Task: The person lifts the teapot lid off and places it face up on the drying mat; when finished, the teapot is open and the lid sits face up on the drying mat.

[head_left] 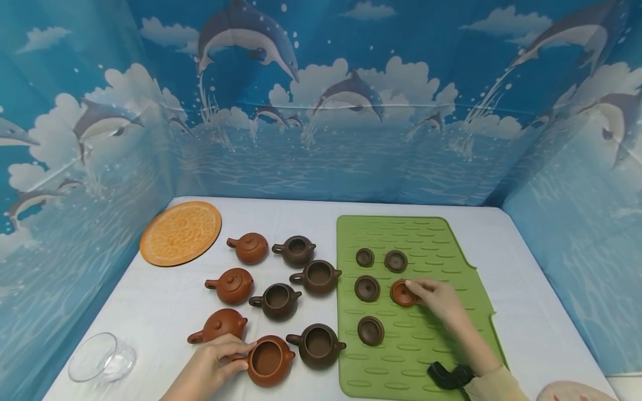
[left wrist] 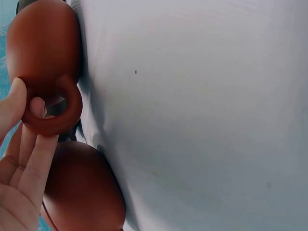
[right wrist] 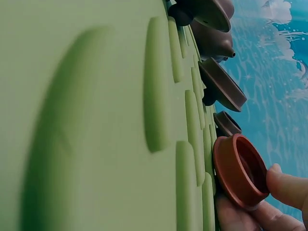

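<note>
Broad green ridged mat before me; to its left, my left hand pinches the ring handle of a lidless, round, reddish-brown clay teapot; over the mat, my right hand grips a round, reddish-brown clay lid, hollow side up, near a smaller, dark-brown round clay lid.

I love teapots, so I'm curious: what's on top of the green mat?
Four dark brown lids lie on the green mat, and the right hand pinches a reddish lid that may rest there. Whatever the forearm, sleeve and black object cover can't be seen.
</note>
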### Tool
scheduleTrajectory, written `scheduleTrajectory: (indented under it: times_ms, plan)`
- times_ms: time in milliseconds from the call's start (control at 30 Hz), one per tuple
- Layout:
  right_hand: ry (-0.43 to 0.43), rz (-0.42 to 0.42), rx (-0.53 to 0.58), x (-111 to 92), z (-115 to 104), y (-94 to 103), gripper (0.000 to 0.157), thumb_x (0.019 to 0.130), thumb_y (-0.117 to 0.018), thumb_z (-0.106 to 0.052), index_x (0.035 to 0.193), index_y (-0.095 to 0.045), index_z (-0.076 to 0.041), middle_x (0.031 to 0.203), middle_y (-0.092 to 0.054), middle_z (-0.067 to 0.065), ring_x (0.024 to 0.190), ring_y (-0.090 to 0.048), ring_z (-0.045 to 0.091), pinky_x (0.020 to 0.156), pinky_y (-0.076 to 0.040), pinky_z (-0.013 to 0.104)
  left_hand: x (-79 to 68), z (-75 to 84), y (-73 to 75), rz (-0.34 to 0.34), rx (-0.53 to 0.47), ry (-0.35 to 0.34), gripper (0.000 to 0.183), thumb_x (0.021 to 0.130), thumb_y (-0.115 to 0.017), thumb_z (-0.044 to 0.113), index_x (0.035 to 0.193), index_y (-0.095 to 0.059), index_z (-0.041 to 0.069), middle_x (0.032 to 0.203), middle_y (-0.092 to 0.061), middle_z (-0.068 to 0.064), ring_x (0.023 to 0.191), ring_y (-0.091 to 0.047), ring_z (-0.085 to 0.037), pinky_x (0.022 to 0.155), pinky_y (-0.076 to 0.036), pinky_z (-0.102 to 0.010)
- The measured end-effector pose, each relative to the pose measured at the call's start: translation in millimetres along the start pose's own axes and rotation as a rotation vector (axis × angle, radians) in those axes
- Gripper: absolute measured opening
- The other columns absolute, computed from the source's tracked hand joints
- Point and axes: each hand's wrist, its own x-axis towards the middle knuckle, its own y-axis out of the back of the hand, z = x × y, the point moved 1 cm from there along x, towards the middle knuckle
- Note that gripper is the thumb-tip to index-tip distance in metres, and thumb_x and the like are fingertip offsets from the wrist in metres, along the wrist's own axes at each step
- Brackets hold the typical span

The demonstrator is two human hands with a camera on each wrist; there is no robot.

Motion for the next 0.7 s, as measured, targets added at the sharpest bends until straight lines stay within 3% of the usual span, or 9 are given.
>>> scheduleTrajectory:
  times_ms: [267, 400, 567, 700]
  plan:
    - [0.028, 0.014, -0.021, 0.9, -3.2, -2.3, 0.060, 0.099, -0.055, -0.045, 0.130, -0.058, 0.007, 0.128, -0.062, 0.028, 0.107, -0.068, 0.034, 0.095, -0.053, 0.049, -0.5, -0.3, -0.7, 0.007, -0.026, -0.011, 0.030, 0.082, -0.078, 0.025, 0.110, -0.076, 0.017, 0.101, -0.070, 0.010, 0.088, -0.061, 0.003, 0.075, -0.056, -0.018]
    - [0.047, 0.000, -0.014, 1.3, -5.9, -3.0, 0.057, 0.100, -0.055, -0.040, 0.131, -0.057, 0.008, 0.128, -0.060, 0.029, 0.103, -0.070, 0.033, 0.090, -0.056, 0.044, -1.5, -0.4, -1.2, 0.013, -0.024, -0.017, 0.030, 0.082, -0.077, 0.026, 0.111, -0.075, 0.017, 0.102, -0.070, 0.010, 0.089, -0.061, 0.002, 0.076, -0.056, -0.018]
    - [0.059, -0.009, -0.051, 2.4, -7.7, -1.6, 0.059, 0.099, -0.057, -0.044, 0.130, -0.058, 0.006, 0.122, -0.065, 0.027, 0.096, -0.072, 0.029, 0.091, -0.055, 0.048, -2.1, -1.2, -1.6, 0.019, -0.020, -0.031, 0.030, 0.083, -0.077, 0.026, 0.112, -0.075, 0.018, 0.103, -0.070, 0.010, 0.091, -0.063, -0.001, 0.077, -0.056, -0.019]
    - [0.084, -0.030, -0.039, 4.3, -8.3, 0.7, 0.051, 0.100, -0.059, -0.033, 0.129, -0.057, 0.009, 0.118, -0.066, 0.028, 0.089, -0.074, 0.026, 0.085, -0.058, 0.044, -2.3, -1.5, -1.6, 0.017, -0.023, -0.026, 0.030, 0.083, -0.077, 0.026, 0.112, -0.075, 0.019, 0.103, -0.069, 0.010, 0.091, -0.063, -0.002, 0.077, -0.056, -0.019]
